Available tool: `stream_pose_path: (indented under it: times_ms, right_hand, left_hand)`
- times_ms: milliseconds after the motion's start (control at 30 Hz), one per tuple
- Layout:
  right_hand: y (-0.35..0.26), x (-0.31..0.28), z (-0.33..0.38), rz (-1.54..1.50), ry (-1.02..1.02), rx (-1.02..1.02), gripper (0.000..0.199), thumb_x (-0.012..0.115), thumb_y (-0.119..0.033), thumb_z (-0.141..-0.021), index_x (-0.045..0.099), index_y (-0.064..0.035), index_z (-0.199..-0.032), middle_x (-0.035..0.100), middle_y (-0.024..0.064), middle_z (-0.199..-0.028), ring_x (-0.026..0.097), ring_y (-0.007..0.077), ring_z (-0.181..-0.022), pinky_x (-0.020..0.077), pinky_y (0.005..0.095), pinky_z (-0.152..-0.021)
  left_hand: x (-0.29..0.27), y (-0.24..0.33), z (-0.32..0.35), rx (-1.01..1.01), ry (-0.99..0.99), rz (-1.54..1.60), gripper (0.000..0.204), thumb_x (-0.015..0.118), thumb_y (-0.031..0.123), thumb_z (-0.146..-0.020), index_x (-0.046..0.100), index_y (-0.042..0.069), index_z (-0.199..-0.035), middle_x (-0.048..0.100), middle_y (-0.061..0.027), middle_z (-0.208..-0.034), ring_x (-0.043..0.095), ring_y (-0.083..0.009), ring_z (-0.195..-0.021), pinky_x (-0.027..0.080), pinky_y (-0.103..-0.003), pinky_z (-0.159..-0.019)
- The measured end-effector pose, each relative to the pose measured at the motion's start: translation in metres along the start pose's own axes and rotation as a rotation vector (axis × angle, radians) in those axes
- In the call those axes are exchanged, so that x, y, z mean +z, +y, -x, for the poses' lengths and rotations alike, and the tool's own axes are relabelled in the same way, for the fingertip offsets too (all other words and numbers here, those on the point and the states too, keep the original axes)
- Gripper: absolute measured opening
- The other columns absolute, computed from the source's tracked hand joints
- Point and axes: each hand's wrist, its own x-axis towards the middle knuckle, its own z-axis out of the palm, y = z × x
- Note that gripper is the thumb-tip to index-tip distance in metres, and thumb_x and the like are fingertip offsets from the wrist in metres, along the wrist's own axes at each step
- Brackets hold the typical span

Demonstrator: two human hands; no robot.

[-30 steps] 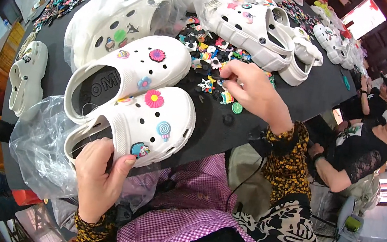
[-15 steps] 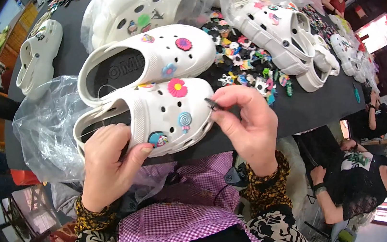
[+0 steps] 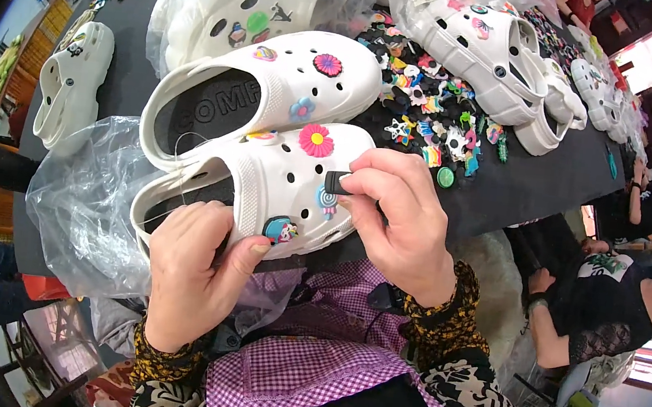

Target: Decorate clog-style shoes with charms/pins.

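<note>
A white clog (image 3: 263, 188) lies nearest me, with a pink flower charm (image 3: 316, 140), a blue lollipop charm (image 3: 327, 198) and a blue unicorn charm (image 3: 280, 230) on its upper. My left hand (image 3: 201, 261) grips its near side, fingers inside the opening and thumb on the outer wall beside the unicorn. My right hand (image 3: 402, 217) pinches a small black piece (image 3: 336, 182) over the toe, close to the lollipop; its front is hidden from me. Against the far side rests the matching clog (image 3: 308, 87), tied to the first by a thin clear loop and carrying flower charms.
Loose colourful shoe charms (image 3: 435, 111) are heaped beyond the toes on the black table (image 3: 539, 193). A bagged white clog (image 3: 243, 14) stands behind, more clogs (image 3: 483, 52) at far right, one clog (image 3: 74, 83) at left. Clear plastic (image 3: 88, 215) lies at left. People (image 3: 608, 295) sit at right.
My right hand has moved left and slightly down, bringing the black piece from the toe's tip to beside the lollipop charm. My left hand keeps its hold on the clog.
</note>
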Motion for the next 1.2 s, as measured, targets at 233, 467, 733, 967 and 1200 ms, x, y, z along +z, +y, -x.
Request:
stream_pose_path:
  times_ms: [233,467,733,967,1200]
  right_hand:
    - [0.007,0.004,0.006,-0.043,0.025,0.014,0.025,0.068,0.01,-0.072,0.061,-0.0025,-0.093,0.059,0.0104,-0.099,0.058,0.025,-0.086,0.0473,0.0335,-0.075]
    - [0.005,0.002,0.006,-0.04,0.024,0.039,0.024,0.068,0.011,-0.073,0.061,-0.0007,-0.093,0.061,0.0116,-0.098,0.06,0.0212,-0.084,0.0493,0.0293,-0.072]
    - [-0.002,0.006,-0.003,-0.024,0.077,-0.012,0.025,0.068,0.011,-0.071,0.061,-0.0015,-0.091,0.061,0.0103,-0.09,0.058,0.0221,-0.079,0.0469,0.0306,-0.068]
    - [-0.015,0.012,0.002,0.037,0.045,-0.107,0.029,0.071,0.007,-0.066,0.062,-0.0043,-0.091,0.06,0.0086,-0.089,0.056,0.0256,-0.076,0.0446,0.0347,-0.071]
    - [-0.022,0.013,0.017,0.041,0.004,-0.133,0.03,0.075,0.004,-0.064,0.062,-0.0046,-0.091,0.059,0.0082,-0.093,0.056,0.0256,-0.081,0.0448,0.0368,-0.072]
  left_hand:
    - [0.001,0.002,-0.001,-0.01,0.01,-0.004,0.027,0.073,0.017,-0.077,0.052,0.0,-0.074,0.047,-0.0121,-0.064,0.045,-0.0312,-0.058,0.034,-0.038,-0.055]
    - [0.0,0.002,0.0,-0.017,0.007,0.004,0.026,0.072,0.017,-0.077,0.053,0.0,-0.075,0.048,-0.0121,-0.064,0.046,-0.0308,-0.058,0.035,-0.038,-0.055]
    - [0.0,0.0,0.0,-0.008,0.008,0.001,0.026,0.072,0.016,-0.076,0.053,-0.001,-0.075,0.049,-0.0124,-0.065,0.047,-0.0312,-0.059,0.036,-0.038,-0.056]
    - [0.001,0.0,-0.001,0.015,0.005,0.0,0.027,0.073,0.016,-0.076,0.051,0.0,-0.074,0.048,-0.0123,-0.064,0.047,-0.0314,-0.058,0.035,-0.038,-0.055]
    - [0.0,0.001,0.0,-0.002,0.007,-0.016,0.028,0.073,0.016,-0.076,0.051,0.0,-0.074,0.046,-0.012,-0.064,0.046,-0.0315,-0.057,0.035,-0.038,-0.054]
